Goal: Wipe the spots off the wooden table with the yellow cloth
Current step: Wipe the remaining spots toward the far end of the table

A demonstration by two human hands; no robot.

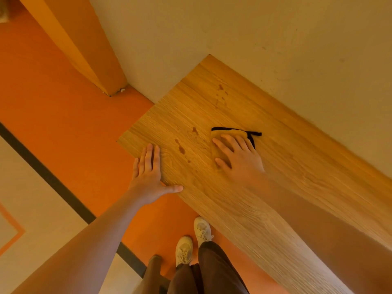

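Observation:
The wooden table (265, 187) runs diagonally along a pale wall. My right hand (237, 155) lies flat with spread fingers on the yellow cloth (231, 132), which has a black edge and is mostly hidden under the palm. Dark spots (180, 146) sit on the wood just left of the cloth, and another cluster of spots (221, 94) lies farther toward the table's far corner. My left hand (149, 172) rests flat on the table's near edge, fingers straight, thumb stretched along the edge.
The pale wall (275, 39) borders the table's far side. An orange floor (74, 113) with a dark stripe (53, 181) lies to the left. My two feet in light shoes (193, 242) stand close to the table's edge. An orange pillar (84, 45) rises at the back left.

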